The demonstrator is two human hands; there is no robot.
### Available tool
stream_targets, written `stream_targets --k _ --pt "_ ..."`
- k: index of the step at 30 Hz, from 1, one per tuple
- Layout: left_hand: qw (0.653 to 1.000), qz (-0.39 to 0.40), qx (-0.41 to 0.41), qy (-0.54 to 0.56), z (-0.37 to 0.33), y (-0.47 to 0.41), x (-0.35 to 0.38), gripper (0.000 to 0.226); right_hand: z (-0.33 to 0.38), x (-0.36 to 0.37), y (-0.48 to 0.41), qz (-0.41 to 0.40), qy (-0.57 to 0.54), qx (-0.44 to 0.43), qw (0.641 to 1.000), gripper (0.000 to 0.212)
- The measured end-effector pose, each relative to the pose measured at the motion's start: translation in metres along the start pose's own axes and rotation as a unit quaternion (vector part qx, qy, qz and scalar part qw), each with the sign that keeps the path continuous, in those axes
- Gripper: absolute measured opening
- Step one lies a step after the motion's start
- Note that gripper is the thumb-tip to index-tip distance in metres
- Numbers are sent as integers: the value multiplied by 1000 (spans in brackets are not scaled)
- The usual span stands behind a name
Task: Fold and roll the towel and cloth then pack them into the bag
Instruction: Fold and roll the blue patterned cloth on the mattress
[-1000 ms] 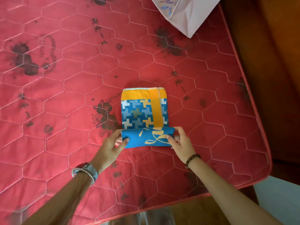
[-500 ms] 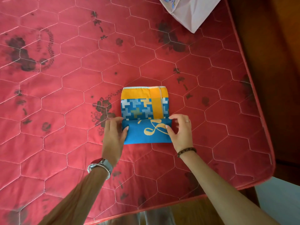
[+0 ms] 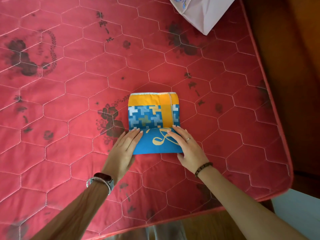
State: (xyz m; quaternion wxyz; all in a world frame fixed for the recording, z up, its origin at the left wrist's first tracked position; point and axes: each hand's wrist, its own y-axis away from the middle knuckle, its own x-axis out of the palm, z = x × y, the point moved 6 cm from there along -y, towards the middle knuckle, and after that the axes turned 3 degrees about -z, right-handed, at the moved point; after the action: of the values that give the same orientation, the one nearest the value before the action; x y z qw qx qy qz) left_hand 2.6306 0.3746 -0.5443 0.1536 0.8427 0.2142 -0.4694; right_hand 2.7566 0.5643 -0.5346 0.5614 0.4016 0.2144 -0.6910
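Blue-and-orange cloth (image 3: 153,116): folded to a compact rectangle, it lies flat on the red quilted mattress (image 3: 86,84), right of the mattress's middle and toward its near edge. A plain blue flap with a yellow flourish is turned up over its near end.
Left hand (image 3: 125,148): flat and spread, fingers straight. It presses the flap's left side down against the mattress and grasps nothing. A watch (image 3: 102,179) is on the wrist.
Right hand (image 3: 187,146): also flat, fingers straight across the flap's right side and the thumb at its near corner. It presses rather than grips. There is a ring (image 3: 187,139) on one finger and a bead bracelet (image 3: 203,168) at the wrist.
Bag (image 3: 204,13): pale, with only a corner in view at the mattress's far right corner, well apart from the cloth.
Step in hand: likely creasing the first turn before rolling toward the mattress's far side.
Handling: the cloth looks thin, light and limp, with no stiffness of its own. The layers would probably spring open or skew once the pressure is lifted. It is not fragile and seems unlikely to slip on the quilted cover.
Where to take hold: probably at both side ends of the flap's folded near edge, thumbs under and fingers over, so the roll stays even.
Risk: uneven pressure could cone the roll and push layers out at one end.
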Motion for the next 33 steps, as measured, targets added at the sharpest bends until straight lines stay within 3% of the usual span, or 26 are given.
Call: stream_targets --k 4,9,14,19,21,25,29,31,33 --pt "999 -23 -18 32 -3 -7 -3 81 -4 -3 -3 -15 -11 7 1000 84" --pt "986 -28 -48 158 6 -7 -16 77 -7 -12 -6 -1 -118 36 992 65" --pt "925 29 -183 330 19 -6 -22 65 -11 -18 -8 77 -256 115 957 55" --pt "867 88 -247 424 23 -1 -15 44 -18 -15 -7 89 -367 205 903 23" --pt "855 66 -282 430 23 -1 -11 42 -22 -12 -7 68 -336 236 909 15" --pt "845 19 -353 401 23 -7 -7 56 -25 -9 -11 15 -247 313 917 35" --pt "846 -17 -390 362 21 -14 -9 73 -20 -12 -21 -40 -209 364 907 39" --pt "827 -77 -415 372 19 -12 -9 59 -19 -13 -24 -82 -215 369 901 36" --pt "845 -155 -392 330 14 -11 -18 37 -16 -20 -26 -137 -188 322 918 31"
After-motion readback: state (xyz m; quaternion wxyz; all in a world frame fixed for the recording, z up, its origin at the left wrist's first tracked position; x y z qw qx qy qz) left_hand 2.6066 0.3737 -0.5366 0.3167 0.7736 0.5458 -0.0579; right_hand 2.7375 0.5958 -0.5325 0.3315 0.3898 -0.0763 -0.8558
